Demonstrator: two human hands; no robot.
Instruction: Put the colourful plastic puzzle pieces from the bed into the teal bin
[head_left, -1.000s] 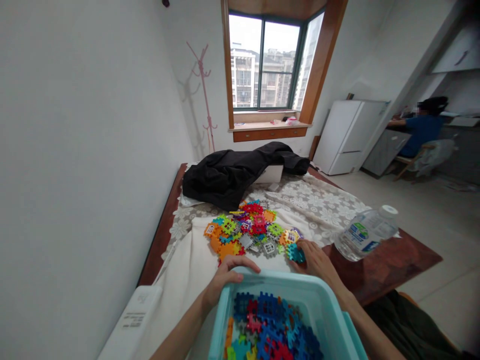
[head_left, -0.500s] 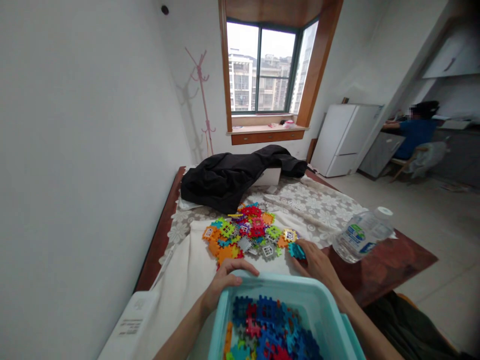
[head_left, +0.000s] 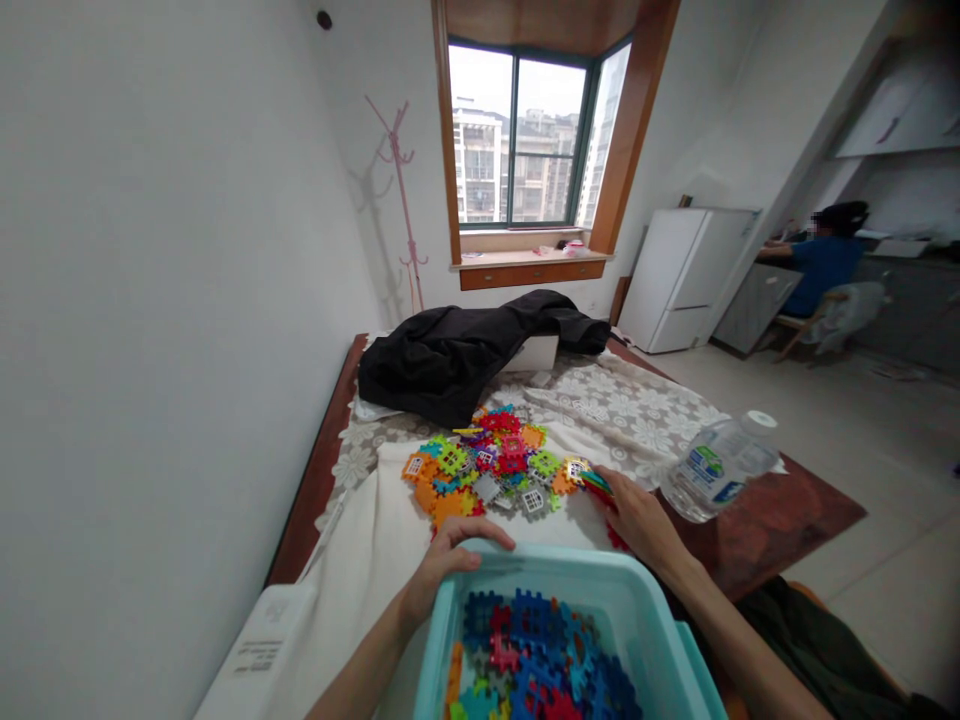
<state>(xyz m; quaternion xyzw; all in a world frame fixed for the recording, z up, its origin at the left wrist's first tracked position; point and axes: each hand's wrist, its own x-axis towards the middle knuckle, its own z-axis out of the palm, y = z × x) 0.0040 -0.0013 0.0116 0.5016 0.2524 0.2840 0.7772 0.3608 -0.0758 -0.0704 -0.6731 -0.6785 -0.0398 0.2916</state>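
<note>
- The left hand (head_left: 442, 568), at the lower centre of the frame, is curled over the far left corner of the bin (head_left: 559, 560), gripping its rim.
- The right hand (head_left: 639, 518), right of centre, is closed around a stack (head_left: 598, 485) of coloured pieces; teal, green, yellow and red edges show. The palm hides much of it, so I cannot tell how many pieces it holds.
- The pile (head_left: 489, 488) lies mid-frame on the white cloth (head_left: 394, 515), just left of the stack; more blocks (head_left: 532, 640) lie inside the bin at the bottom of the frame.
- Each piece looks like thin, stiff plastic: light, hardly fragile, somewhat smooth. The toothed edges should give fingertips good purchase, though they may snag on neighbours.
- A loose stack would probably slide apart; pinching it across opposite edges seems safest.
- The bin looks rigid and light for its size; its rolled rim is the natural hold.
- The bottle (head_left: 716, 470) stands near the right hand, at right of the frame.
</note>
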